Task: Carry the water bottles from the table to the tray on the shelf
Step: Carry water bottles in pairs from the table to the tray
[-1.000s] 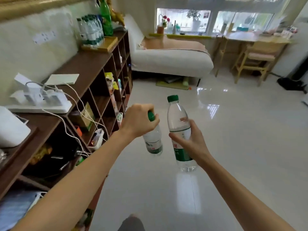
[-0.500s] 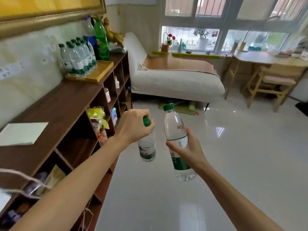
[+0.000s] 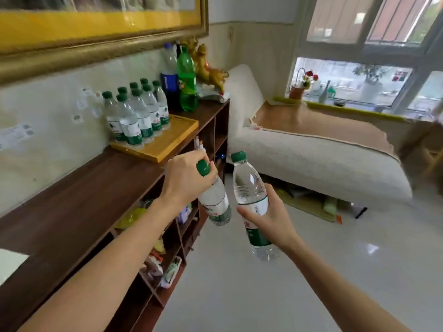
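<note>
My left hand (image 3: 185,180) grips a clear water bottle (image 3: 215,204) with a green cap by its neck, so the bottle hangs tilted below the fist. My right hand (image 3: 268,219) holds a second green-capped water bottle (image 3: 249,188) around its middle, nearly upright. Both bottles are in the air beside the dark wooden shelf (image 3: 79,200). On the shelf top, ahead and to the left, lies a yellow wooden tray (image 3: 172,137) with several matching water bottles (image 3: 136,116) standing along its wall side. The tray's near right part is bare.
A blue-label soda bottle (image 3: 169,80), a green soda bottle (image 3: 187,80) and gold figurines (image 3: 211,70) stand behind the tray. The shelf's cubbies hold small items. A white sofa bed (image 3: 311,149) lies ahead; glossy white floor (image 3: 311,271) spreads to the right.
I have moved forward along the shelf, and the tray with its bottles is now much closer. Both hands still hold their bottles, raised slightly towards the tray.
</note>
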{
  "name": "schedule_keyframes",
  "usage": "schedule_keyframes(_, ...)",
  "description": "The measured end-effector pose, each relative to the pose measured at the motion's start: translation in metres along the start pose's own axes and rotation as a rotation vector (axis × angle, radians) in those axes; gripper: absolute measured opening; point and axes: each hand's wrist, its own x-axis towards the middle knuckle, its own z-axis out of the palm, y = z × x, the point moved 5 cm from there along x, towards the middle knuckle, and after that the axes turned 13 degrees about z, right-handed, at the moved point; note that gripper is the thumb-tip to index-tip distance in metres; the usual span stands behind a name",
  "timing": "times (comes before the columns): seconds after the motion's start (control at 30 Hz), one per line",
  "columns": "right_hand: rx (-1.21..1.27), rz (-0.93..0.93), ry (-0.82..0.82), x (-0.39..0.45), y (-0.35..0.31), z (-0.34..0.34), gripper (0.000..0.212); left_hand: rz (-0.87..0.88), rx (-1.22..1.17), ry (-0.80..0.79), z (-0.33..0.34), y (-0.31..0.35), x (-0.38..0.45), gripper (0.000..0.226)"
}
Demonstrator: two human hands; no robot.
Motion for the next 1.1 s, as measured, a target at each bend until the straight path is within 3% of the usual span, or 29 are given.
schedule_keyframes(0.3, 0.012, -0.1, -0.218, 0.229, -0.054, 0.065, 0.056, -0.176, 0.171, 0.17, 0.027, -0.154, 0.091, 0.02)
schedule_keyframes(0.63, 0.049, -0.196, -0.401, 0.391, -0.107, 0.168, 0.058, -0.222, 0.289, 0.28, 0.041, -0.306, 0.152, 0.024)
schedule_keyframes(0.83, 0.013, -0.21, -0.589, 0.462, -0.124, 0.222, 0.063, -0.282, 0.415, 0.25, 0.06, -0.355, 0.149, 0.023)
schedule_keyframes(1.0, 0.012, -0.271, -0.8, 0.499, -0.126, 0.259, 0.085, -0.51, 0.541, 0.184, 0.076, -0.372, 0.141, 0.021)
schedule_keyframes(1.1, 0.022, -0.265, -0.922, 0.516, -0.126, 0.271, 0.072, -0.656, 0.661, 0.15, 0.082, -0.378, 0.144, 0.021)
